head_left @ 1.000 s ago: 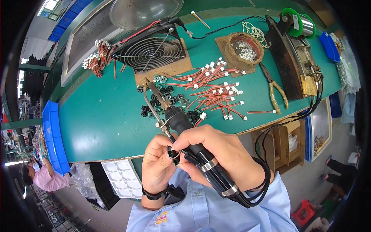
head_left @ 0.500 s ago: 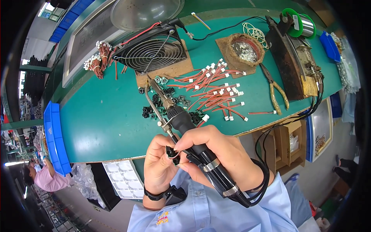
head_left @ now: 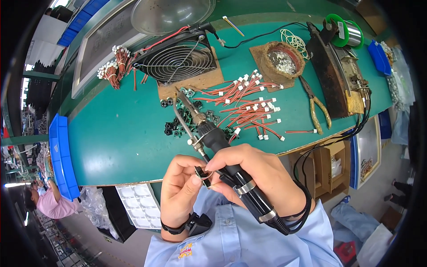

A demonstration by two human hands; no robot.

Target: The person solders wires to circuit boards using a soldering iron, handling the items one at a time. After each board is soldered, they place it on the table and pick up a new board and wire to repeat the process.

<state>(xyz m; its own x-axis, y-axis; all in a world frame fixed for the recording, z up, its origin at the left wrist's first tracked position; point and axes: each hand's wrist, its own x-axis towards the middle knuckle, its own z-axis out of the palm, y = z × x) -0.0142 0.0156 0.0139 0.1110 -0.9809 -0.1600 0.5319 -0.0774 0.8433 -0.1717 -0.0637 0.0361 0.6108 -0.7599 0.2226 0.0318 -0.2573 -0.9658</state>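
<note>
Near the table's front edge, my left hand (head_left: 179, 189) pinches a small circuit board (head_left: 203, 176) with a black part on it. My right hand (head_left: 267, 178) is wrapped round a black soldering iron (head_left: 213, 137) with a metal feed tube clamped alongside, its tip pointing up and away over the bench. Thumb and fingertips of that hand also touch the board's right side, where a thin wire shows; whether they grip it is hard to see. A white connector (head_left: 236, 131) on a red lead pokes out beyond my right fingers. Several small boards (head_left: 175, 127) lie under the iron.
Red-and-black leads (head_left: 249, 109) with white plugs lie mid-bench. Behind are a fan (head_left: 178, 62), a round pot of solder scraps (head_left: 284, 62) and bundled leads (head_left: 109, 73). Pliers (head_left: 318, 109), a dark metal box (head_left: 328, 73) and a solder spool (head_left: 351, 33) stand right; cords trail to the iron.
The board in my left fingers has turned and shows more of its face. Both hands have shifted only slightly, and the iron's tip has moved a little to the right.
</note>
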